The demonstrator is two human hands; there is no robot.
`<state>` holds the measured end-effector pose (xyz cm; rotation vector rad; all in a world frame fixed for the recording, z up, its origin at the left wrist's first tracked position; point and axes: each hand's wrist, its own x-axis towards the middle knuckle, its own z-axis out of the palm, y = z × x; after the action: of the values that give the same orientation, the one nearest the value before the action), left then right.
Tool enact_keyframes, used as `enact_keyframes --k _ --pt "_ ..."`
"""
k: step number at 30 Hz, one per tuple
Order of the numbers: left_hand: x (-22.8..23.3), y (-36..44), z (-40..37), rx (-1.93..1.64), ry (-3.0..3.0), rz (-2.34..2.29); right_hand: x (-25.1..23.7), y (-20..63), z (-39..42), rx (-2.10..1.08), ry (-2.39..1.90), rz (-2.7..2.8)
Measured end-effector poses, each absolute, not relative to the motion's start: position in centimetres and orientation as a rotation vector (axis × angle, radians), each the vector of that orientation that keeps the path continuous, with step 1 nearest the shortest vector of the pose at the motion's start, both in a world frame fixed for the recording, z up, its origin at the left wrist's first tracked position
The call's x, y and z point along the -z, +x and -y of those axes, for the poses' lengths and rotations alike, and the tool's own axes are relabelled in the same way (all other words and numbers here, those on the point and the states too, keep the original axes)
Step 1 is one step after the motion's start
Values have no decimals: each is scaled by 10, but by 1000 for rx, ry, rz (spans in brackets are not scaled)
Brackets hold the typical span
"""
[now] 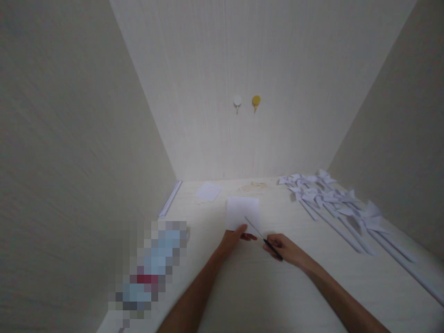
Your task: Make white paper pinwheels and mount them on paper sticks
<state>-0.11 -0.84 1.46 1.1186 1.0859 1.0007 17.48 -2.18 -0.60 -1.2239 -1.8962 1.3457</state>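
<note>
My left hand (237, 237) pinches the near edge of a white square sheet of paper (241, 208), thumb on top and fingers below. My right hand (281, 247) is closed around the black handle of scissors (273, 249), seen nearly edge-on. Their thin metal blade crosses the near right corner of the sheet and points towards its middle, close to my left thumb. Whether the blades are apart cannot be made out.
Several white paper pinwheels (322, 196) on rolled-paper sticks lie along the right. Another white paper (208, 191) lies at the back left, with white paper sticks (170, 199) by the left wall. A blurred-out object (156, 263) lies nearer. Two hooks hang on the back wall.
</note>
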Motion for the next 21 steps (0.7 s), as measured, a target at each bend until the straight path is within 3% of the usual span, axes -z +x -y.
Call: enact_keyframes --k 21 --pt "-18 -1 10 -971 1095 -1114 6 174 23 -1324 -1247 1915"
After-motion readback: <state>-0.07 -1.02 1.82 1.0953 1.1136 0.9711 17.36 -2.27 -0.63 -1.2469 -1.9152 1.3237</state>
